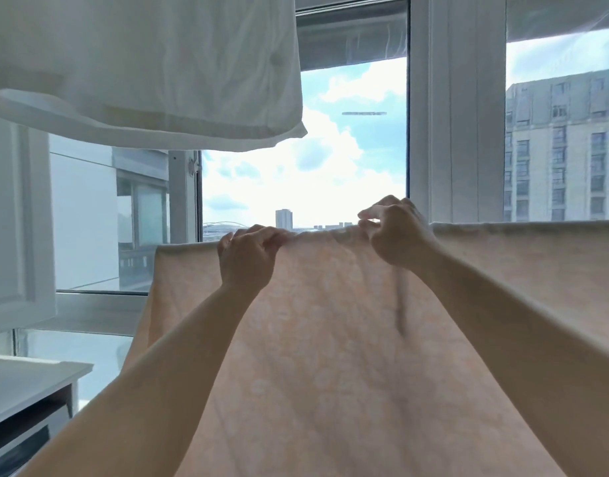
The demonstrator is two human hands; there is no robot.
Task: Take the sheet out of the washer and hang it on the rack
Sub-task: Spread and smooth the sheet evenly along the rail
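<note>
Head view. One sheet [347,339], pale peach with a faint lighter pattern, is hanging in front of the person, its top edge running level from left of centre out past the right border. The rack itself is not showing; the fabric is hiding whatever is carrying it, so I cannot tell what the edge is lying over.

Two hands are raised to that top edge, near each other at mid-frame. The left hand [246,258] is gripping the edge, fingers curled over the fold, knuckles facing the camera. The right hand [396,232] is sitting slightly higher and just to the right, pinching a small bunch of the edge between thumb and fingers [368,212]. Between the two hands the edge is dipping a little; below the right hand one vertical crease is running down the cloth. Both forearms are bare.

One white garment or cloth [151,70] is hanging overhead at upper left, well apart from the sheet.

Far side: one window frame [456,108] with glass panes. Through the glass, cloudy sky, one tall apartment block [561,149] at right, and one distant tower [284,218] near centre.

Near left: one white tabletop [27,383]. The washer is not identifiable.
</note>
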